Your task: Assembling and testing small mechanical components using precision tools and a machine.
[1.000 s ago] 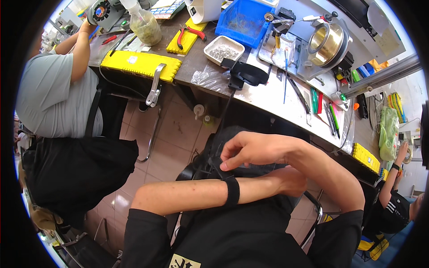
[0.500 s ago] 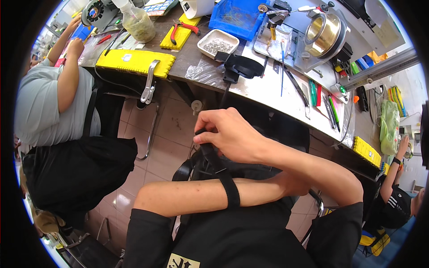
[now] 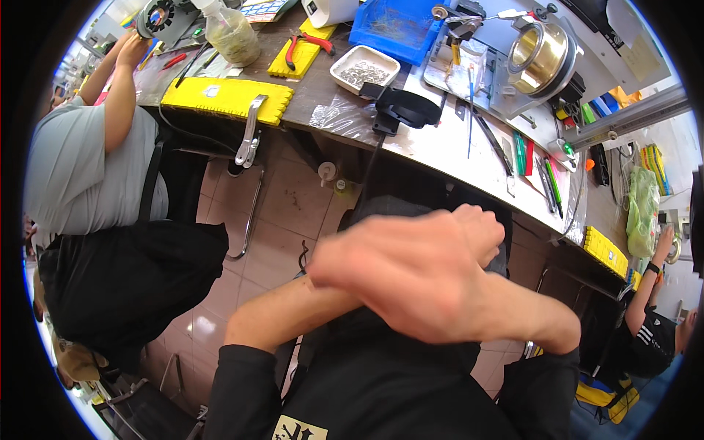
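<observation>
My right hand (image 3: 396,271), smeared by motion, passes over my left forearm (image 3: 275,315); its fingers are turned away and hidden. Beyond it, my left hand (image 3: 482,231) shows partly, its fingers curled in, with nothing seen in them. The middle of my left forearm is hidden beneath the right hand, so I cannot see whether the black strap is still around it. A thin, dark, curled strip (image 3: 303,255) shows just left of the right hand. Both hands are above my lap, short of the workbench (image 3: 293,108).
Along the bench edge sit a black curved-band device (image 3: 409,108), a white dish (image 3: 381,57) of small metal pieces, a blue tray (image 3: 396,33), red-handled pliers (image 3: 293,53) and a brass-coloured ring (image 3: 539,59). A person in grey (image 3: 88,161) sits left; another person (image 3: 653,337) sits right.
My right hand has come back toward me over my left forearm, and the black strap it pinched is out of sight. My left hand has moved forward from under the right forearm.
</observation>
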`<state>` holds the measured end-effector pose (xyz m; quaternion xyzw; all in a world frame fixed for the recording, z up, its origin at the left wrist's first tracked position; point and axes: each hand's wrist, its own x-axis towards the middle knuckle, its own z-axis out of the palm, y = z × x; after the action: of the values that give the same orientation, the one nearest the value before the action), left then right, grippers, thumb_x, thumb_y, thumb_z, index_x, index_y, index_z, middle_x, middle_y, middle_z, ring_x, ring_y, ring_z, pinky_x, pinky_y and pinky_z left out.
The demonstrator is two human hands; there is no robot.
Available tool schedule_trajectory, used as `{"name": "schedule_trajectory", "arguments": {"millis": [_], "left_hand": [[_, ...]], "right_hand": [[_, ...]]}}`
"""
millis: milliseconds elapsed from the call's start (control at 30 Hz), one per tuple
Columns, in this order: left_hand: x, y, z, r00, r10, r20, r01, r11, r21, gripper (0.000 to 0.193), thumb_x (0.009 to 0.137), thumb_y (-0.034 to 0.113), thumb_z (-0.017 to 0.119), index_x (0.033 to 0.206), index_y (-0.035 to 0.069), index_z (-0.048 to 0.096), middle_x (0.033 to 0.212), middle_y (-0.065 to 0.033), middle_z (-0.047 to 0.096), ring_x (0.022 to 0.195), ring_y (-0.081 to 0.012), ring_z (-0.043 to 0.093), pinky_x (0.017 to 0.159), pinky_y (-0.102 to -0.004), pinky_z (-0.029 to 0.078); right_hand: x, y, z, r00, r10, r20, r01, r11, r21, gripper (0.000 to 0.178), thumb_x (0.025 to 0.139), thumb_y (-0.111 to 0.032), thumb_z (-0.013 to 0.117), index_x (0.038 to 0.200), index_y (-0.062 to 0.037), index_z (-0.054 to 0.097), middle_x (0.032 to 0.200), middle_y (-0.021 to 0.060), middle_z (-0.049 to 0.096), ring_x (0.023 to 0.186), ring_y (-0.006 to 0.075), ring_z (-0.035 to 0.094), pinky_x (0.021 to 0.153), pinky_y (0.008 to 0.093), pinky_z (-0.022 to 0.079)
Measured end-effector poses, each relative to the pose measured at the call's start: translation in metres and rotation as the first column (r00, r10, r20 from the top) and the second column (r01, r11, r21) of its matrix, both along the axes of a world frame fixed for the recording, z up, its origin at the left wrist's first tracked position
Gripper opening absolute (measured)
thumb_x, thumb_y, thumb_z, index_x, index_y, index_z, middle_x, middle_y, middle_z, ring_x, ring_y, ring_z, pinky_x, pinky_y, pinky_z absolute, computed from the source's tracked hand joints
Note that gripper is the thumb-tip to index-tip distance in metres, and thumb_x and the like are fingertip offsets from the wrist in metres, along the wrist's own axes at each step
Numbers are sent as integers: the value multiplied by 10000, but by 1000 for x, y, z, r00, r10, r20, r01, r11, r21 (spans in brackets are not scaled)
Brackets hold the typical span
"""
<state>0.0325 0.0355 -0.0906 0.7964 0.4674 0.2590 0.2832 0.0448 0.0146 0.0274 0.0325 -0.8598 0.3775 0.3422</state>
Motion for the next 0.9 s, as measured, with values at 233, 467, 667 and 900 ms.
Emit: {"name": "schedule_trajectory", "arguments": {"millis": [233,467,667,900], "left_hand": [[-33,20,29,985,32,168,6,976,-219,246,894,265,649,899,42,753,773,-150,710,746,-344,681,744,-436,535],[-35,27,52,916,117,383,84,879,-469,272,907,259,667,910,-1,745,695,-108,696,587,-163,641,615,-308,496],[-30,32,45,764,292,575,54,859,-509,271,936,249,646,894,-2,738,640,-33,653,555,-86,577,545,-262,452],[-42,35,72,599,472,647,59,779,-624,256,950,270,639,896,42,744,582,31,555,503,-28,461,460,-200,340]], "right_hand": [[59,-18,-17,994,-41,-106,57,986,156,157,748,-28,699,887,39,671,958,180,713,882,303,723,771,364,617],[65,-36,-44,994,-54,-96,84,935,345,115,809,-31,656,866,65,684,1007,221,711,965,327,718,861,396,610],[66,-39,-70,988,-99,-117,137,913,384,155,767,21,652,896,79,715,1028,221,710,998,332,712,866,390,611],[60,-48,-118,951,-245,-188,305,840,449,242,817,-132,695,1033,-50,766,1284,40,674,1261,240,553,1079,449,454]]}}
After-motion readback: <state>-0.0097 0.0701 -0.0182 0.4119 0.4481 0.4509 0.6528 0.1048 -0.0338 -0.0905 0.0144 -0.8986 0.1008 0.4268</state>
